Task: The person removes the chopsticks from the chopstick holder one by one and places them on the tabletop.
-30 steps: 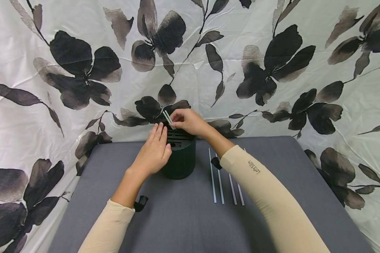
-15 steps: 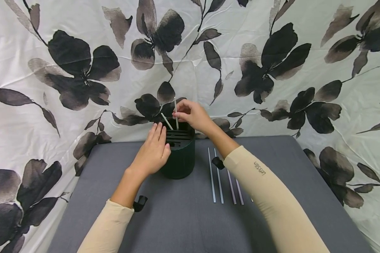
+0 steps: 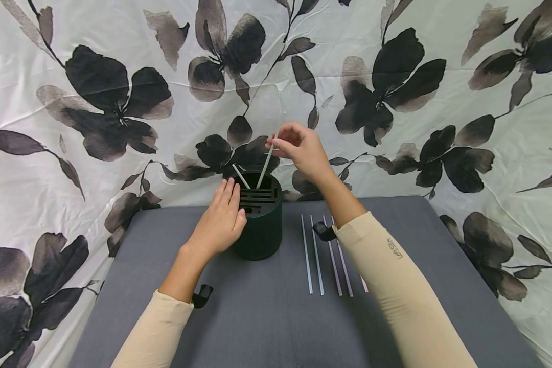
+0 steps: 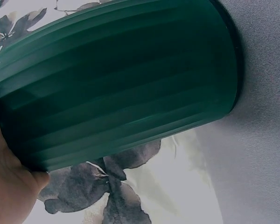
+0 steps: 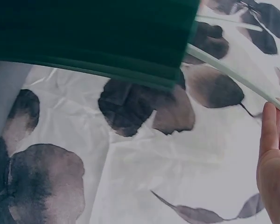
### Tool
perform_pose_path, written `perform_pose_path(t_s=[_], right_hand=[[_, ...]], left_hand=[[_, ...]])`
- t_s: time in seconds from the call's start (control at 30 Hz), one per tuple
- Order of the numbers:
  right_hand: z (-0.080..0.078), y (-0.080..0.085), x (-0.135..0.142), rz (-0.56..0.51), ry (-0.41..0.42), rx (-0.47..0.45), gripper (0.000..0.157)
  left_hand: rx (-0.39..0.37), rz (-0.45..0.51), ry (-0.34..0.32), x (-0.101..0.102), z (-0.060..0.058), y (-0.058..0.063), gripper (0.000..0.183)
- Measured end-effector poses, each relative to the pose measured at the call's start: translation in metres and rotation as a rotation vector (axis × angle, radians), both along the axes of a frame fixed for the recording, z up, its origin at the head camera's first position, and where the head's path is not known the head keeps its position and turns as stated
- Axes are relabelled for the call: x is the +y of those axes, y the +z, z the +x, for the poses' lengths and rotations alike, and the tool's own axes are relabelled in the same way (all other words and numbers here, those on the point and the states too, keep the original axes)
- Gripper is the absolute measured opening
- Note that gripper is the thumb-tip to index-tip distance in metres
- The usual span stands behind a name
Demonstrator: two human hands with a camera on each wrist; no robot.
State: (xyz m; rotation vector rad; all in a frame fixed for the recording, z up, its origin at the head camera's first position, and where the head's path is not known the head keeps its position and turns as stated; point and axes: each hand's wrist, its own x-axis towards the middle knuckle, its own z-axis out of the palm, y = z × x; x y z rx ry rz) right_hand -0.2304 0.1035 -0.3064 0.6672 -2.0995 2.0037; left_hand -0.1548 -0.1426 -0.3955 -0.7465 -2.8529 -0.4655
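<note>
A dark green ribbed round knife-block-like holder [image 3: 256, 235] with a slotted top stands near the back of the table. My left hand [image 3: 221, 217] rests against its left side and rim with the fingers straight; in the left wrist view the thumb [image 4: 37, 179] lies by the rim. My right hand [image 3: 301, 151], up and right of the holder, pinches a pale green straw [image 3: 265, 166] near its upper end. The straw's lower end is inside the rear opening, and it leans right. Another pale straw [image 3: 241, 176] stands in the same opening, leaning left.
Several straws lie side by side on the grey table [image 3: 267, 317], right of the holder: bluish ones [image 3: 306, 255], purple ones [image 3: 334, 268] and a pinkish one [image 3: 364, 285], partly under my right forearm. A floral cloth [image 3: 165, 117] hangs close behind the table.
My right hand has moved up and to the right, pinching one straw higher along its length. That straw has swung apart from the other and now tilts right. The left hand stays in place.
</note>
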Motion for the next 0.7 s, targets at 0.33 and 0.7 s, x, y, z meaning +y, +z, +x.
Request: perform_pose_path(t_s=[0.33,0.7], right_hand=[[0.009,0.025,0.031,-0.132,-0.064,0.036,0.007],[0.006,0.038,0.082,-0.324,-0.092,0.109,0.017]], left_hand=[[-0.016,-0.003,0.016,0.003,0.000,0.000,0.066],[-0.017,-0.010,0.051,0.012,-0.004,-0.003,0.067]])
